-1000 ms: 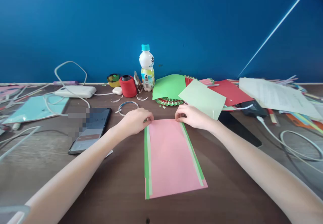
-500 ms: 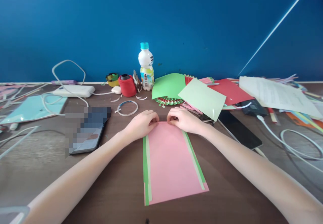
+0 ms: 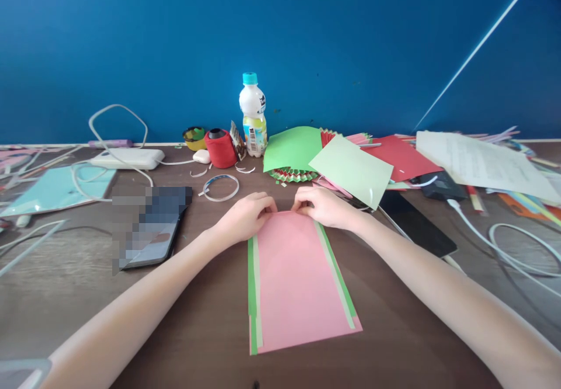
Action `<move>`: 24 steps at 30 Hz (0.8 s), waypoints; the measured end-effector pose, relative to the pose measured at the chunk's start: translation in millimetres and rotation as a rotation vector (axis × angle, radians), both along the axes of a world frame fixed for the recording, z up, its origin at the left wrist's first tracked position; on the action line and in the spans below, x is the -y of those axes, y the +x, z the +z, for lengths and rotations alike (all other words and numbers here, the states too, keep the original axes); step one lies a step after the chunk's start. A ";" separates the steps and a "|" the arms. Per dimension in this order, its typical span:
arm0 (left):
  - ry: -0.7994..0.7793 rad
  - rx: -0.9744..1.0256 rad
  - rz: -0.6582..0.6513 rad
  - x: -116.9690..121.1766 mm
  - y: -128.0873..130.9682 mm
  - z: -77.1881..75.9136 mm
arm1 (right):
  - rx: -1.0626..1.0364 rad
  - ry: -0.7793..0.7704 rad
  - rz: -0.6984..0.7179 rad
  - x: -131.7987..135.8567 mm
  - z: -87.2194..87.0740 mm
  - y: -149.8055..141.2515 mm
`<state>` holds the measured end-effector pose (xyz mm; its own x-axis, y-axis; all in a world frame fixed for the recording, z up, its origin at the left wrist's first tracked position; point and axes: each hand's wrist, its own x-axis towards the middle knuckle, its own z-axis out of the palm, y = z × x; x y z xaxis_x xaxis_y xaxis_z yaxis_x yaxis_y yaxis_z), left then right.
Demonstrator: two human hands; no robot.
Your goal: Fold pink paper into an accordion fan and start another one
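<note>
A pink sheet of paper (image 3: 300, 284) lies on the dark brown tabletop, its two long sides edged with green and pale green strips. At its far edge, my left hand (image 3: 250, 216) pinches the left part with curled fingers. My right hand (image 3: 323, 207) pinches the same far edge a short way to the right. The fingertips of both hands are partly hidden behind the knuckles. Just beyond my left hand lies a clear ring of tape (image 3: 221, 188).
A phone (image 3: 158, 228) lies left, a black phone (image 3: 416, 225) right. Behind stand a bottle (image 3: 253, 114) and a red roll (image 3: 220, 149). Green paper (image 3: 293, 149), pale green paper (image 3: 353, 170), red paper (image 3: 401, 158) and a printed sheet (image 3: 482, 164) pile at the back right. White cables (image 3: 504, 252) loop at the right.
Almost nothing differs. Both hands keep their pinch on the far edge of the pink paper, with only a slight shift of the right fingers.
</note>
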<state>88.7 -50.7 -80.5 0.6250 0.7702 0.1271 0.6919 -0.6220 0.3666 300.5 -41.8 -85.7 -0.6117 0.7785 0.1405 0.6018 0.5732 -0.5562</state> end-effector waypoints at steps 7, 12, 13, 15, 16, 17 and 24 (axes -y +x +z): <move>-0.003 -0.025 -0.053 -2.7 -4.1 2.8 | 0.065 0.019 0.056 -1.1 7.5 8.6; -0.030 -0.050 -0.087 -2.6 -7.2 7.5 | 0.116 0.033 0.052 0.4 11.5 14.2; -0.036 -0.052 -0.089 -2.8 -8.1 8.5 | 0.128 0.042 0.049 0.7 11.6 14.3; -0.051 -0.064 -0.094 -4.0 -10.9 10.6 | 0.153 0.060 0.047 0.9 11.4 13.7; -0.060 -0.077 -0.100 -5.1 -12.7 11.6 | 0.163 0.069 0.046 1.0 11.2 13.3; -0.070 -0.092 -0.108 -6.3 -14.8 12.6 | 0.170 0.075 0.043 1.0 11.1 12.9; -0.153 -0.157 -0.143 -10.5 -23.6 16.1 | 0.229 0.078 0.026 1.4 12.4 15.5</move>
<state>65.1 -40.2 -64.4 0.7320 0.6753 -0.0909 0.6565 -0.6633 0.3593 316.0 -43.2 -73.3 -0.6543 0.7543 0.0550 0.6914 0.6260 -0.3607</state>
